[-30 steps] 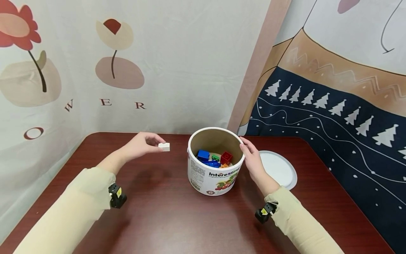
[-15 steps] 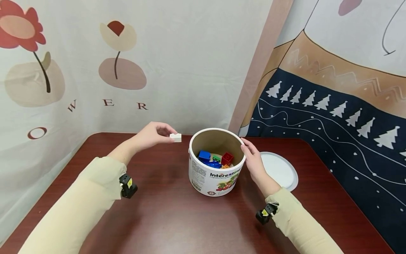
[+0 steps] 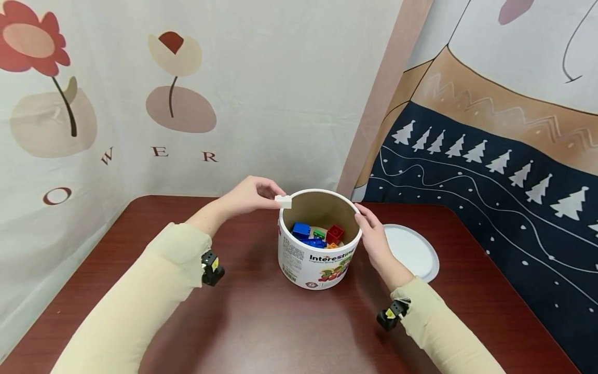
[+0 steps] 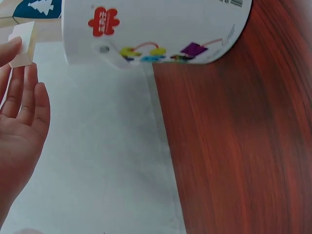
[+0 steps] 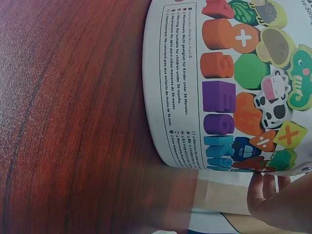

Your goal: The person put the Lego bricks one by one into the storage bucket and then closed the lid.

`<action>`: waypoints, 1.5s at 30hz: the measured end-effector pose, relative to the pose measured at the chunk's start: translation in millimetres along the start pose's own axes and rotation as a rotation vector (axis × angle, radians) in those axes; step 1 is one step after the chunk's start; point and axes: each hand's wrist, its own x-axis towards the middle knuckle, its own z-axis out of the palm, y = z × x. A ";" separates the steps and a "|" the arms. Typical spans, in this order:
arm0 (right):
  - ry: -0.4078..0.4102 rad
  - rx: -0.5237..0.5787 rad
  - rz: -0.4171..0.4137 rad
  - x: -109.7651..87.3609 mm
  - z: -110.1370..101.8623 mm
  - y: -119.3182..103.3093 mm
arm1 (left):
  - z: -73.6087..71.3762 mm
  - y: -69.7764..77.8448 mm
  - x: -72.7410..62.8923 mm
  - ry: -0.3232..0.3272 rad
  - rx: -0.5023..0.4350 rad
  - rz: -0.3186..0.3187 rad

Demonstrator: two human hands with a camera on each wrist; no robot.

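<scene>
Pinched between the thumb and fingers of my left hand [image 3: 252, 196] is a small white toy brick [image 3: 283, 201]. It is at the left rim of a round white bucket [image 3: 291, 254], level with the rim in the head view; whether it touches cannot be told. The left wrist view shows the brick [image 4: 23, 45] in the fingertips, beside the bucket's printed wall [image 4: 161, 29]. My right hand [image 3: 374, 239] holds the bucket's right side at the rim. Inside lie blue bricks [image 3: 301, 229], a red brick [image 3: 334, 234], a green brick [image 3: 319, 233] and an orange piece [image 3: 331, 245].
A white round lid [image 3: 416, 252] lies on the dark red wooden table [image 3: 299, 332], right of the bucket and partly behind my right forearm. Printed curtains [image 3: 261, 104] hang close behind the table's back edge. Small black cameras [image 3: 212, 267] sit on both wrists.
My left hand has moved right and slightly up, carrying the white brick from beside the bucket to its left rim. The right hand stays at the bucket's rim.
</scene>
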 end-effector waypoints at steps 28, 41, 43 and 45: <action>-0.005 0.029 -0.005 -1.5 0.1 -2.8 | 32.1 1.8 18.6 -0.069 0.008 0.039; -0.049 -0.006 0.057 2.3 -6.3 -6.5 | 30.0 2.1 9.2 -0.043 -0.021 0.031; -0.069 -0.015 0.085 2.6 -10.5 -10.3 | 29.5 2.3 7.2 -0.029 -0.027 0.021; -0.087 -0.032 0.101 2.9 -16.4 -13.3 | 29.3 3.0 5.4 -0.010 -0.035 0.006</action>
